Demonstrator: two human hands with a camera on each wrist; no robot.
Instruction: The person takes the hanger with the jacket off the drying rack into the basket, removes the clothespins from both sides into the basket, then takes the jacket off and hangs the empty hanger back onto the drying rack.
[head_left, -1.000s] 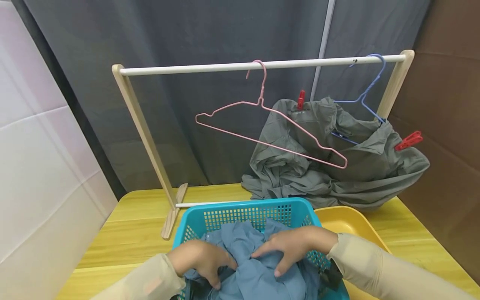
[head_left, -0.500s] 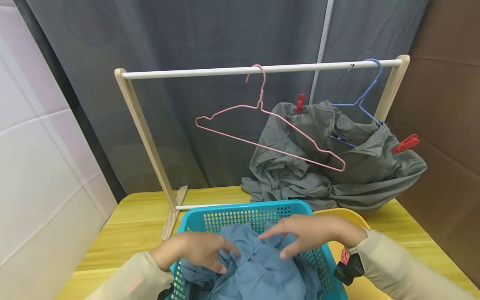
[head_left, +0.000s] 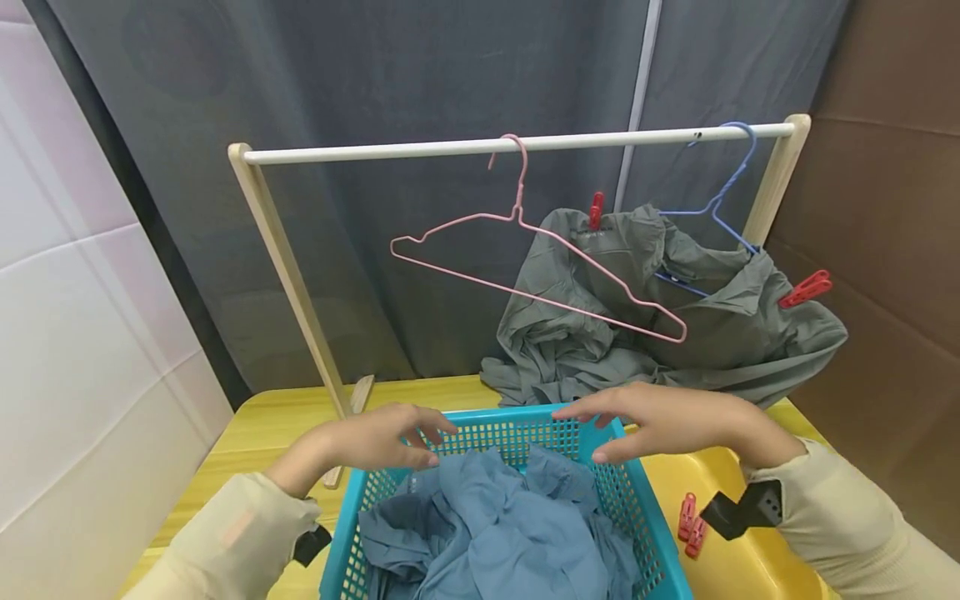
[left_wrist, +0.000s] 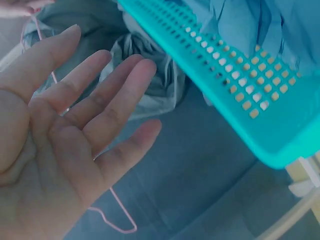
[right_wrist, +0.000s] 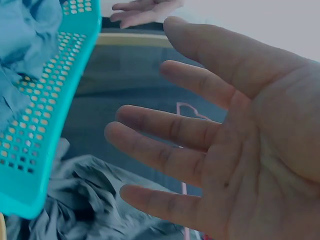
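Blue cloth (head_left: 517, 533) lies crumpled in a turquoise basket (head_left: 663, 542) at the front of the table. My left hand (head_left: 382, 437) hovers above the basket's left rim, fingers spread and holding nothing. Above the right rim, my right hand (head_left: 667, 421) is likewise empty, its palm showing in the right wrist view. A pink hanger (head_left: 517, 212) hangs by its hook from the white rail (head_left: 390, 150), beyond both hands. To its right, a blue hanger (head_left: 716, 204) carries a grey garment (head_left: 675, 333), on which two red clothespins (head_left: 596, 211) are clipped.
A yellow tray (head_left: 727, 475) stands right of the basket, partly under the right forearm, with red clothespins (head_left: 690, 525) in it. The wooden rack post (head_left: 288, 267) rises at the left. A brown panel (head_left: 892, 250) borders the right side.
Both hands have lifted off the blue cloth and moved up and apart. The cloth stays in the basket, and the clothespins in the tray have come into view.
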